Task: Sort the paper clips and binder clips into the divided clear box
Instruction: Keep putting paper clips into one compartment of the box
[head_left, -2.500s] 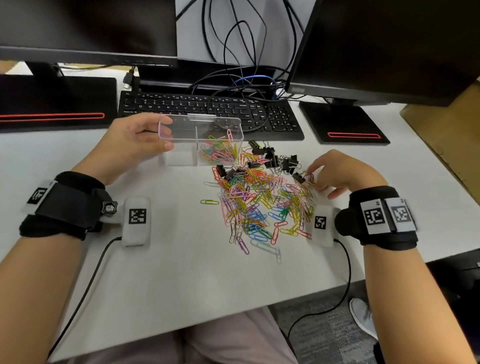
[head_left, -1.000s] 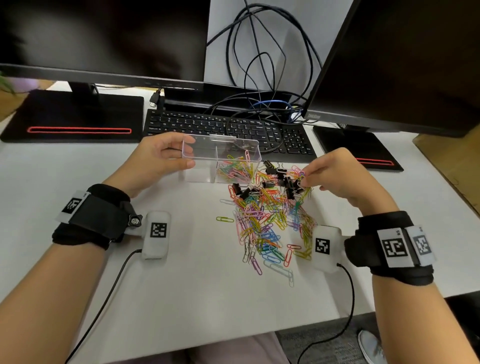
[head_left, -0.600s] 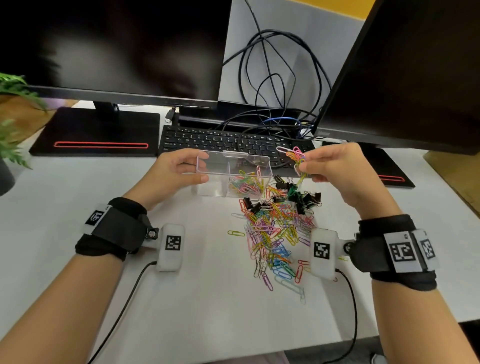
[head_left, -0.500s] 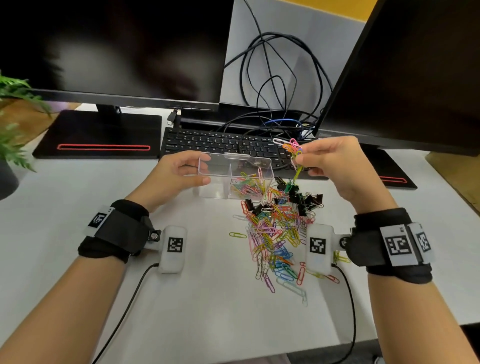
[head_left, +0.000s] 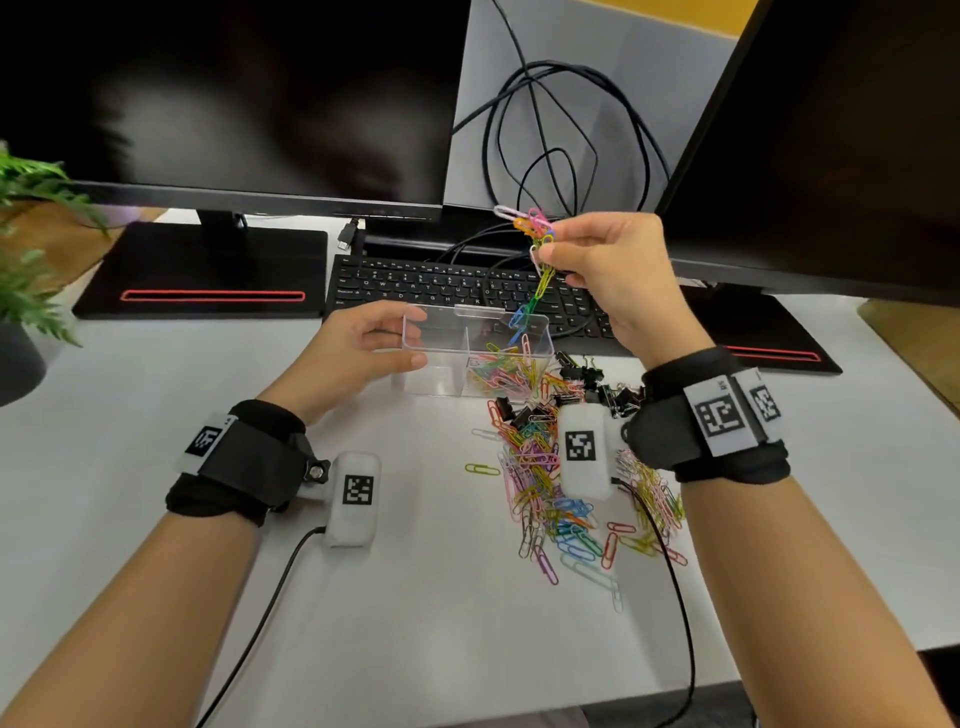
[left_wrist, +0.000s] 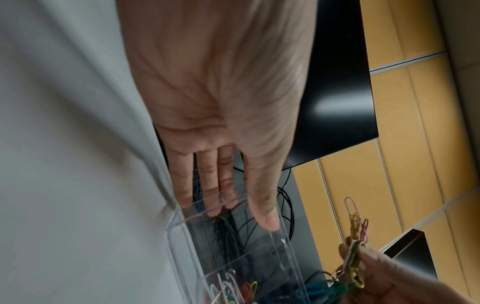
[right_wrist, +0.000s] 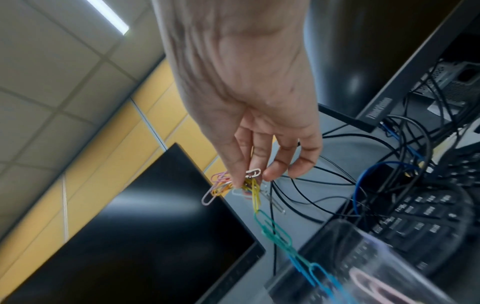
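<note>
1. Head view: the clear box (head_left: 475, 348), a hard see-through plastic rectangle with one divider, stands on the matte white table (head_left: 415, 597) just in front of the black keyboard (head_left: 441, 283). The left hand (head_left: 358, 348) grasps the box's left end, thumb on the near wall and fingers on the far one. The box's right compartment holds a tangle of bright wire paper clips; its left compartment looks bare.
2. Same view: the right hand (head_left: 613, 270) is raised above the box's right end and pinches a chain of paper clips (head_left: 535, 260) (thin glossy loops, linked together). The chain hangs below the fingertips, its lower end reaching the box's right compartment, and a few clips stick up past the pinch.
3. Right of the box and nearer the person lies the loose pile of paper clips (head_left: 556, 499); the black binder clips (head_left: 582, 384) cluster just beside the box's right wall.
4. Left wrist view: the left thumb (left_wrist: 265, 209) presses the box's rim while the fingers (left_wrist: 205, 181) show through the transparent wall behind it.
5. Right wrist view: the thumb and fingers (right_wrist: 239, 164) clamp the chain's top; yellow, then green, then blue clips trail down toward the blurred box edge (right_wrist: 363, 257).
</note>
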